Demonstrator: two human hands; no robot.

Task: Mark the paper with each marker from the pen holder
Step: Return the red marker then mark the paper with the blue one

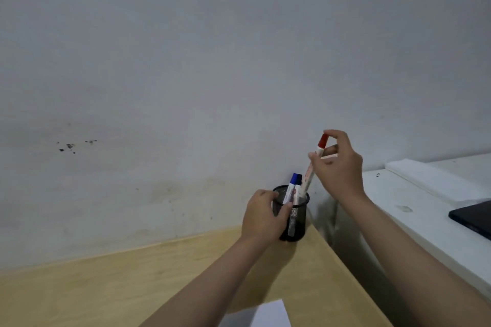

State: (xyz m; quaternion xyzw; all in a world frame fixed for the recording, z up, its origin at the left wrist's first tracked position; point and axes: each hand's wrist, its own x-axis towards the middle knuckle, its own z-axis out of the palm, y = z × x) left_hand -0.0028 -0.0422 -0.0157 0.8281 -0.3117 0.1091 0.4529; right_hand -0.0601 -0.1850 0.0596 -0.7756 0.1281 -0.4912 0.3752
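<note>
A black mesh pen holder (299, 216) stands at the far right corner of the wooden table (111, 287), against the wall. My left hand (261, 216) grips its left side. My right hand (338, 164) pinches a red-capped marker (316, 159) near the cap; the marker's lower end is still inside the holder's rim. A blue-capped marker (291, 187) and a dark-capped marker (299, 184) stand in the holder. A white sheet of paper (268, 314) lies at the table's near edge, partly cut off by the frame.
A white cabinet or counter (414, 210) stands right of the table across a narrow gap, with a dark flat device (475, 216) on it. The plain wall (212, 74) rises directly behind the holder.
</note>
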